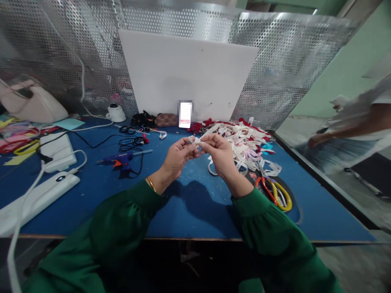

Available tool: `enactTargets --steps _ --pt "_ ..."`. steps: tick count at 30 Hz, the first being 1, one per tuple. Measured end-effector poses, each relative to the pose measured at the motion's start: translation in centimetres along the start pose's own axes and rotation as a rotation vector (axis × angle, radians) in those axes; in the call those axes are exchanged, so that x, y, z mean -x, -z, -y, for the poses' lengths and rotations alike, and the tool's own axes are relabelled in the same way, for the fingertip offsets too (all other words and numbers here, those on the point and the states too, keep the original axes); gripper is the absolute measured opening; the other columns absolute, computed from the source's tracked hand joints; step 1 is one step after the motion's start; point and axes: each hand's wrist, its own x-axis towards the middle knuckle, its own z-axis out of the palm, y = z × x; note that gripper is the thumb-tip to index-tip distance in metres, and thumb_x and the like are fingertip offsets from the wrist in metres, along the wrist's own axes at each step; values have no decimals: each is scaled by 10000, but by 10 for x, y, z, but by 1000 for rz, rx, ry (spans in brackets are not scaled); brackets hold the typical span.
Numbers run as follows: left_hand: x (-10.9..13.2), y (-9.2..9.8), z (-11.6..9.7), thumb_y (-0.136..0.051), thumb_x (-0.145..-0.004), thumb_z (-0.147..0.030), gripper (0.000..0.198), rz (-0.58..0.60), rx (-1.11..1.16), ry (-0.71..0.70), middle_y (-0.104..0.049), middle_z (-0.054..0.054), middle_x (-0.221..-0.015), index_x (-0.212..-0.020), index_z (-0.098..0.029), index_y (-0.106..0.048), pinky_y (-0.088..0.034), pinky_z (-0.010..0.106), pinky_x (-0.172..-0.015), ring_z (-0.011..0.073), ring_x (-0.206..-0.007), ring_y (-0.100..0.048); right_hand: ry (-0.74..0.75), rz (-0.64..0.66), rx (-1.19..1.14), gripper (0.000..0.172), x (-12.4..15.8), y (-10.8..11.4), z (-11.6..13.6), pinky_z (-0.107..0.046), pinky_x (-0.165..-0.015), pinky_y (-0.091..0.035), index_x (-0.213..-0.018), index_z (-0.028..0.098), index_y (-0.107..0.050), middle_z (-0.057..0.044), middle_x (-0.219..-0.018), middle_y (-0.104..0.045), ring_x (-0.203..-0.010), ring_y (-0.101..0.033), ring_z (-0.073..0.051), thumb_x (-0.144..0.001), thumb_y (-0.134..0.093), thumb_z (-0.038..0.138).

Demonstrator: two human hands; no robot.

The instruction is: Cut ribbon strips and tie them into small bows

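As the left hand (177,156) and right hand (220,154) pinch the ribbon (196,140) between them, right of the glue gun (122,158), it looks featherlight and soft, likely a touch slippery, so its edges seem the place to hold!

No text or number legible. Red square label (252,175) on dark mat (290,188) bears a pale mark, too small to read; digits on white device's (39,200) display (61,178) unreadable; phone screen (185,113) washed out.
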Motion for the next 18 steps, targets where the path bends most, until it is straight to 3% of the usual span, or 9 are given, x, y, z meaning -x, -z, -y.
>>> enactTargets --steps 5,9,18 --pt "2 1 -3 -717 -654 -171 262 22 -27 9 -648 -18 -717 -908 -174 -653 -525 277 -700 100 -621 -600 1 25 -5 199 0 1 2 -277 -619 -517 -808 209 -638 22 -676 -672 -597 -607 -114 -714 -780 313" --pt "2 3 -3 -653 -703 -198 189 88 -42 4 -655 10 -725 -888 -161 -676 -532 297 -720 126 -660 -620 -15 62 2 199 1 0 6 -283 -602 -515 -803 212 -641 25 -654 -658 -588 -599 -121 -720 -773 335" --pt "2 -1 -5 -651 -709 -186 169 103 -92 -10 -659 35 -715 -850 -115 -711 -505 270 -660 110 -601 -571 -306 184 -265 323 -3 9 5 -222 -491 -400 -841 174 -643 33 -659 -639 -483 -482 -59 -626 -831 324"
